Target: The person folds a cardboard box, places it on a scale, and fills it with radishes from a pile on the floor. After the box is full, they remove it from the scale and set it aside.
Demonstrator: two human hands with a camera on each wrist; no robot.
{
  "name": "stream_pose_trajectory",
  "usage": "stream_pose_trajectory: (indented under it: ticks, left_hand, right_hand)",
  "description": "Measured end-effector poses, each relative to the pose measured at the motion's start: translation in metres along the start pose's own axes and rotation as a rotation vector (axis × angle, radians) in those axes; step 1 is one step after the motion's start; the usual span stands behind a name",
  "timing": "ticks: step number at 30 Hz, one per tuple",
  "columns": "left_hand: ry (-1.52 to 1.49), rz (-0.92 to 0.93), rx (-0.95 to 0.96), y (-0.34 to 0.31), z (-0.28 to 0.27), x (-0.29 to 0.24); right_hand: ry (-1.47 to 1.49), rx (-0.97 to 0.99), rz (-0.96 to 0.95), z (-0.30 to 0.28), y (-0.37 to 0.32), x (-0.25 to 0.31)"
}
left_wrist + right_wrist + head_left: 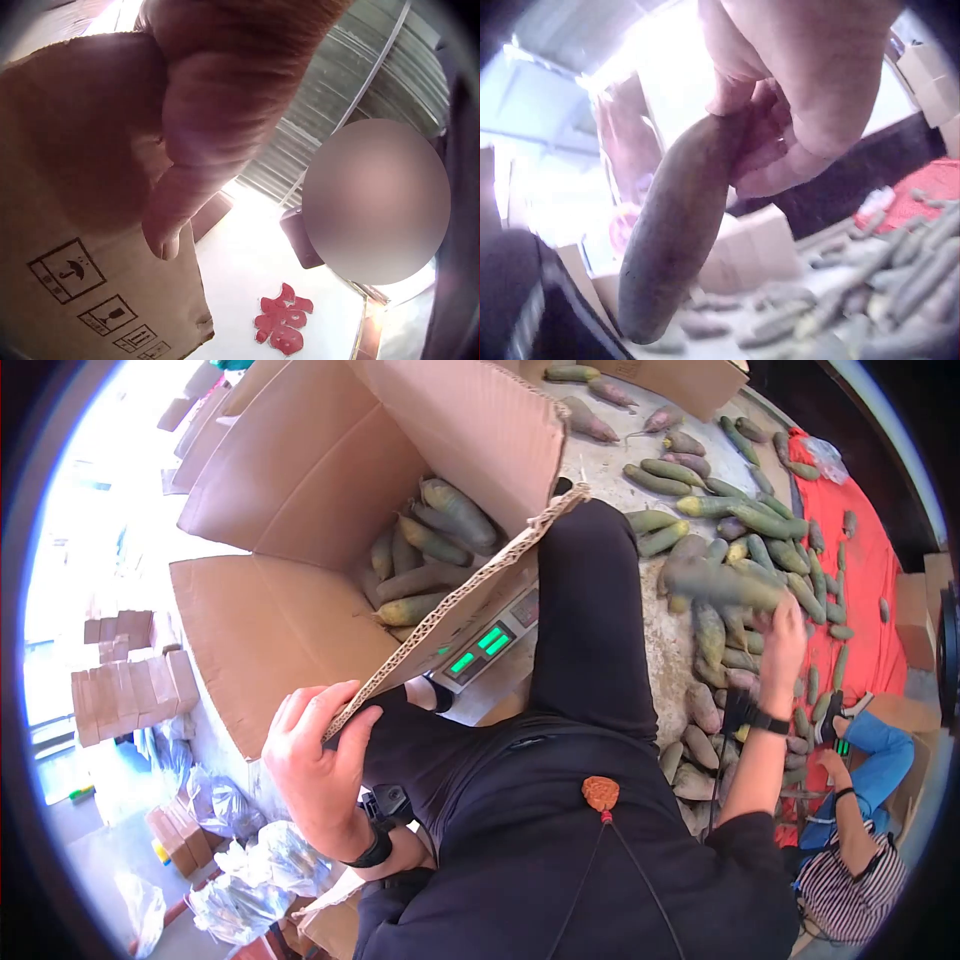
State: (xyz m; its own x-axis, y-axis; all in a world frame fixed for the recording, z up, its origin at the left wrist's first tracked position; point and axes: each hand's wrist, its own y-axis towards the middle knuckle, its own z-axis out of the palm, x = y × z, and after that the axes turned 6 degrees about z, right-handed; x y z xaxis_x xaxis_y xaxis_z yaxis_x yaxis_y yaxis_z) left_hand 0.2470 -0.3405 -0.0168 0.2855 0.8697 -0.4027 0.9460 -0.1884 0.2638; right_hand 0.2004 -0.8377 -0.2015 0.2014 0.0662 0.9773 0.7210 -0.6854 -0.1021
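Note:
My left hand (318, 760) grips the edge of a flap of the open cardboard box (290, 470), thumb on one face and fingers on the other. The left wrist view shows the thumb against the printed flap (75, 187). My right hand (785, 645) holds a long green radish (725, 586), blurred, above the radishes spread on the floor. In the right wrist view this radish (679, 225) hangs slanting down from the fingers of my hand (802, 82). Several radishes (430, 542) lie in the box. Under the flap shows a scale with green lit digits (480, 650).
Radishes cover the floor (620, 460) and a red sheet (870, 590) to the right. Another person (850, 860) in a striped top sits at the lower right. Stacked cartons (135, 695) and plastic bags (255, 875) stand at the left. My knee (595, 600) is between box and radishes.

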Motion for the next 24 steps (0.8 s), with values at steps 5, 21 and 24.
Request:
stream_pose_trajectory:
  ticks: [5, 21, 24]
  left_hand:
    - [-0.033, -0.046, -0.022, 0.000, 0.000, -0.003]
    - [-0.084, -0.108, -0.026, -0.011, 0.007, 0.023]
    - [-0.079, -0.159, -0.008, -0.012, 0.006, 0.020]
  right_hand:
    - [0.678, 0.313, -0.387, 0.068, 0.019, 0.162]
    - [-0.220, 0.425, -0.329, 0.114, 0.005, 0.053]
    - [-0.582, 0.380, -0.068, 0.042, -0.007, -0.072]
